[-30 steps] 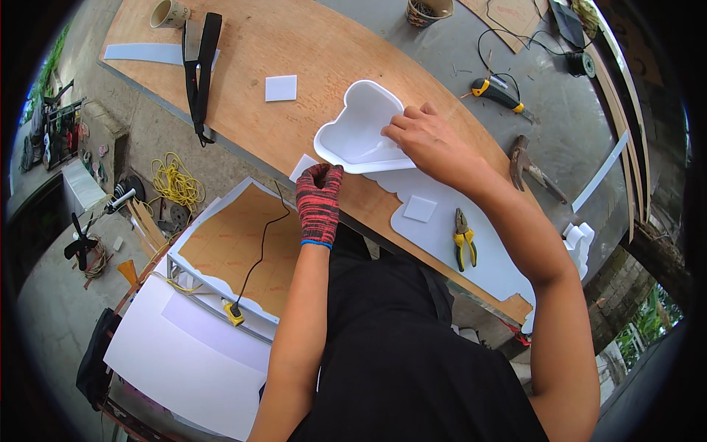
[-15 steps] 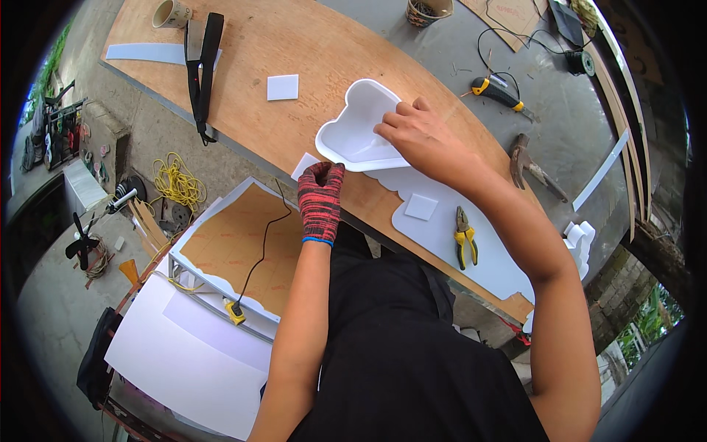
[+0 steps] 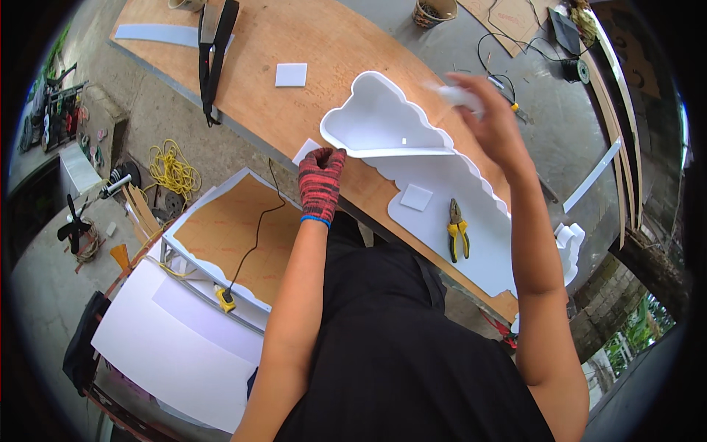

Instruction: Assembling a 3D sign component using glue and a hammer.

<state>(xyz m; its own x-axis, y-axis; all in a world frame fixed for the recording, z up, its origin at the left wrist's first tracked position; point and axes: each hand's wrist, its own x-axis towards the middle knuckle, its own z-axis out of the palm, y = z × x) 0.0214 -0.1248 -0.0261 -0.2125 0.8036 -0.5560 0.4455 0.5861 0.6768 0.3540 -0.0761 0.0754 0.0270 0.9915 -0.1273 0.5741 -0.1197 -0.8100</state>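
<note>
A white cloud-shaped shell (image 3: 372, 118) with a raised scalloped rim lies hollow side up on the wooden board. My left hand (image 3: 320, 184), in a red-and-black knit glove, is closed on the shell's near left rim. Inside the shell sits a tiny white square piece (image 3: 404, 141). Bare and slightly blurred, my right hand (image 3: 492, 121) is raised beyond the shell's right side. Its fingers wrap round a white object like a small bottle (image 3: 464, 100), smeared by motion. Under the shell's near side extends a flat white scalloped sheet (image 3: 482, 239), bearing pliers (image 3: 458, 230) and a square white piece (image 3: 417, 197).
A black flat iron (image 3: 215, 62) lies across a pale strip (image 3: 155, 34) at the far left. One white rectangle (image 3: 292, 74) rests on the wooden board (image 3: 258, 110). A cup (image 3: 433, 12), wire spool (image 3: 576, 71) and cables occupy the grey tabletop. A corded yellow tool (image 3: 225, 298) lies lower left.
My right hand has left the shell's inside and moved up and right, now holding the white bottle-like object. The tiny square is now visible in the shell. My left hand stays on the rim.
</note>
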